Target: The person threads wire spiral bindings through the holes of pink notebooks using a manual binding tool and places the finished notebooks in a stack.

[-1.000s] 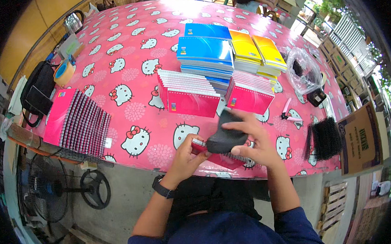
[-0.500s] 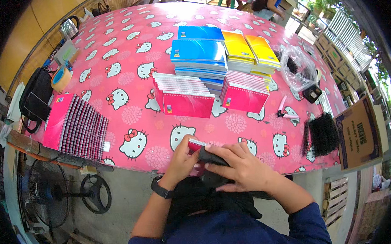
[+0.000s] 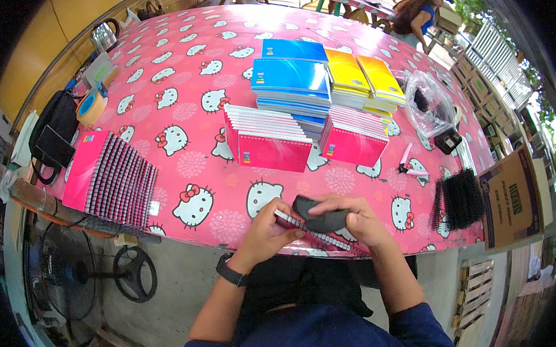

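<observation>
At the table's near edge, my left hand grips a small notebook, its spine up with a dark coil running along the holes. Loose coil trails past the spine's right end. My right hand is closed round a dark grey, palm-sized object just above the spine; its kind is unclear. Pink notebooks without coils stand in two rows, one ahead of my hands and one to its right. Pink notebooks with coils are stacked at the left.
Blue notebooks and yellow notebooks are piled behind. Black plastic coils, pink-handled pliers, a plastic bag and a carton are at the right. Tape and a black bag lie left. A person is far off.
My right hand has moved right and up with the dark object, uncovering the notebook's coiled spine. The view has shifted slightly. The distant person has moved right and bent lower.
</observation>
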`<state>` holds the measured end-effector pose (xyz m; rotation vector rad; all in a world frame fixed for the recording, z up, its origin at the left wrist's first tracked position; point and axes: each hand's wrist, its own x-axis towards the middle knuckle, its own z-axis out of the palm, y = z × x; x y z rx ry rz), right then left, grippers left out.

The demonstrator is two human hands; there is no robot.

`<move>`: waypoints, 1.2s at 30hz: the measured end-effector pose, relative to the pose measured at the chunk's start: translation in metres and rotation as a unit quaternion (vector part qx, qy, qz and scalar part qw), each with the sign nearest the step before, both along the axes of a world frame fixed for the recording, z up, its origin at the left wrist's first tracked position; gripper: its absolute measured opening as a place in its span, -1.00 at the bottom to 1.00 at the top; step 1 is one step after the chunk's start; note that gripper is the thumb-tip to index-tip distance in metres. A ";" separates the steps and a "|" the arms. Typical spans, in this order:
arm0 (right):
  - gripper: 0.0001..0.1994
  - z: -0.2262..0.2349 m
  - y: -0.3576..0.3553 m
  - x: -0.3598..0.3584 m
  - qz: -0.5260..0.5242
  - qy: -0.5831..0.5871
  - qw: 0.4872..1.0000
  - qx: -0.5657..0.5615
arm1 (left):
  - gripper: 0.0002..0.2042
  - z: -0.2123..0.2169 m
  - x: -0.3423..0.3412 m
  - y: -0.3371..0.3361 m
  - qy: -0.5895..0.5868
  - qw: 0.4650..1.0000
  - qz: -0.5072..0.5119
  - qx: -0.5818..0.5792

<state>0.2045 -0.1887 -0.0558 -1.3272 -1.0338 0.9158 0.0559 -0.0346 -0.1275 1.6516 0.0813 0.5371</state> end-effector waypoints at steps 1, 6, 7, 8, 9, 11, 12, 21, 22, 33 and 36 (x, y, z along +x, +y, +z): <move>-0.61 0.001 0.002 -0.004 -0.001 -0.078 0.997 -0.025 | -0.66 0.001 0.000 -0.001 0.003 0.999 -0.011 -0.034; -0.55 0.006 0.004 -0.004 -0.038 -0.064 0.997 0.013 | -0.66 -0.010 -0.002 0.002 0.015 0.999 -0.004 -0.029; -0.53 0.001 -0.001 -0.001 -0.050 -0.040 0.998 0.020 | -0.67 -0.009 -0.001 0.003 0.006 1.000 -0.005 -0.016; -0.53 -0.002 -0.008 0.002 -0.048 -0.039 0.998 0.019 | -0.67 -0.008 -0.001 0.003 -0.003 1.000 -0.006 -0.003; -0.52 -0.003 -0.016 0.006 -0.129 -0.127 0.984 0.003 | -0.67 -0.007 -0.001 0.002 -0.003 1.000 -0.007 -0.003; -0.50 -0.007 -0.032 0.014 -0.263 -0.329 0.907 -0.034 | -0.68 0.000 -0.002 0.000 0.014 1.000 0.012 0.003; -0.49 -0.013 -0.042 0.021 -0.317 -0.439 0.839 -0.056 | -0.68 0.005 -0.001 -0.002 0.009 1.000 0.011 0.003; -0.64 0.045 -0.024 -0.036 -0.209 -0.419 0.884 -0.015 | -0.75 0.043 0.001 -0.032 0.010 0.987 0.091 0.132; -0.65 0.045 -0.017 -0.043 -0.178 -0.412 0.894 0.011 | -0.75 0.049 0.003 -0.035 0.006 0.987 0.085 0.136; -0.65 0.036 -0.007 -0.059 -0.199 -0.422 0.878 0.106 | -0.79 0.063 -0.010 -0.036 -0.002 0.989 0.110 0.100; -0.59 0.035 -0.015 -0.058 -0.181 -0.398 0.897 0.065 | -0.75 0.070 -0.010 -0.035 0.000 0.988 0.101 0.116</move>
